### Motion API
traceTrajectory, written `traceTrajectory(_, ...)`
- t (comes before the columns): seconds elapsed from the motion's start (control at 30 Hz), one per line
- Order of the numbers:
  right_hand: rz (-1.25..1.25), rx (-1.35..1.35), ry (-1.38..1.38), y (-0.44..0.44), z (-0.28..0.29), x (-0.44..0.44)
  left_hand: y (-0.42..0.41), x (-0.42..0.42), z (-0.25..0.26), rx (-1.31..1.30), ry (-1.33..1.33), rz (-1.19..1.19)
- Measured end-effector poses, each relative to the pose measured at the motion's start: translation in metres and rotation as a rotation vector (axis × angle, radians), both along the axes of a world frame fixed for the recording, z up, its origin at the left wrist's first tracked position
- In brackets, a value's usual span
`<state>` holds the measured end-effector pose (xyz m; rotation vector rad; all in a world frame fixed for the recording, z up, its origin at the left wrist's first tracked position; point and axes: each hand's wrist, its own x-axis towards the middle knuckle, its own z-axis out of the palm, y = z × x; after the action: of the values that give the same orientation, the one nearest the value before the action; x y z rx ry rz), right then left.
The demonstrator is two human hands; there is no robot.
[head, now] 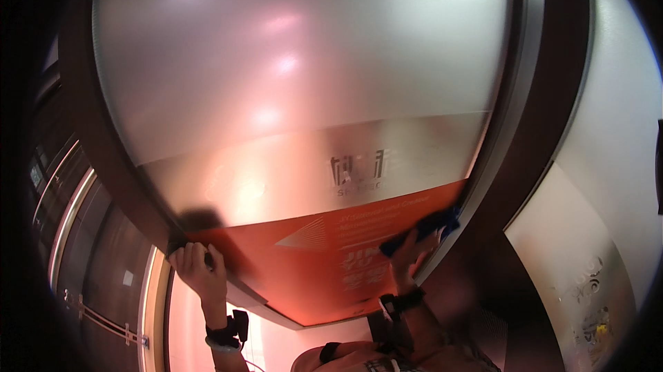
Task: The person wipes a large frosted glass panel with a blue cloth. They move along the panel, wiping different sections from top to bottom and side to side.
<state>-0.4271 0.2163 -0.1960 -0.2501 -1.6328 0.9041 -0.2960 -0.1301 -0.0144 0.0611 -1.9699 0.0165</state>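
Before me is a glass door (290, 82) with frosted film and a clear band. Below that band, an orange panel (290, 268) bears writing and a fan of pale lines. My left hand (199, 271) is closed around a dark handle (209, 260) at the door's left frame; most of the handle is hidden by the fingers. In my right hand (413, 253) is a bunched dark blue cloth (422, 230), laid against the orange panel near the right frame. Both wrists carry black straps with small devices.
A dark door frame (549, 77) with a metal strip runs down the right side. Beyond it stands another frosted panel (570, 253) with lettering. To the left are dark panels with a light-coloured edge strip (150, 304) and thin conduit (103, 320).
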Motion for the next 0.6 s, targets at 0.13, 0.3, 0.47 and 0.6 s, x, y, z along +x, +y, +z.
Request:
traceTrajectory(0.13,0.111,0.292,0.091,-0.067,0.072,0.010,-0.002,0.002,0.002,-0.044,0.005,-0.028)
traceTrajectory(0.3,0.279,1.066,0.148,-0.103,0.012,0.035,0.000,0.016,0.008,-0.044,-0.045,-0.068)
traceTrajectory(0.47,0.347,1.321,0.157,-0.083,-0.024,0.025,-0.004,0.021,0.005,-0.022,-0.043,-0.069)
traceTrajectory(0.6,0.434,0.890,0.026,-0.120,0.110,0.057,-0.006,0.028,0.004,0.002,-0.034,-0.092)
